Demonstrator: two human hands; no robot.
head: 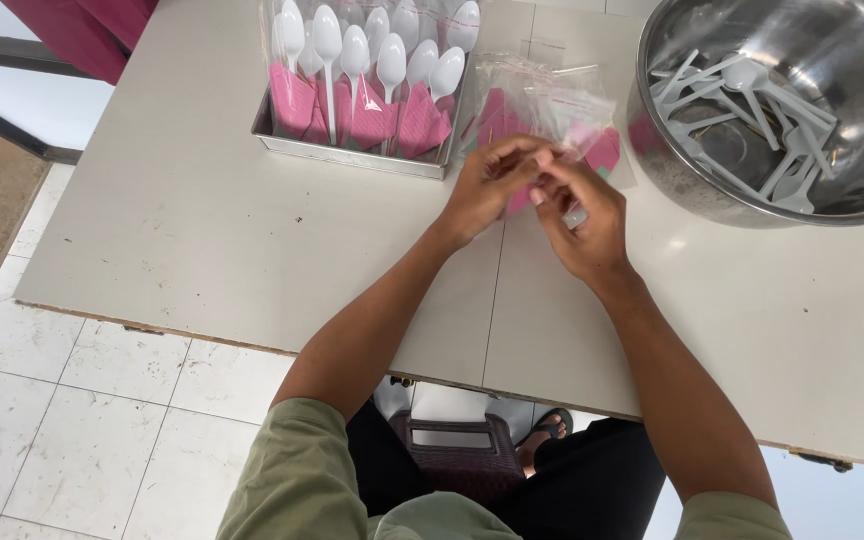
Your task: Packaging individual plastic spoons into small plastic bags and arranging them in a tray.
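Observation:
My left hand (490, 185) and my right hand (582, 215) meet over the white table (202, 240), both pinching a clear plastic bag (552, 105) with a pink napkin (607, 150) inside. The bag rises from my fingertips toward the far side. A metal tray (352, 155) just beyond my left hand holds several bagged white spoons (357, 55) with pink napkins. To the right stands a large steel bowl (852, 60) with several loose white plastic spoons and forks (752, 110).
The table's near edge runs just above my lap. A dark plastic stool (452, 450) is under me. White floor tiles (82, 420) lie at the left, with a dark pink cloth (82, 30) at the far left corner.

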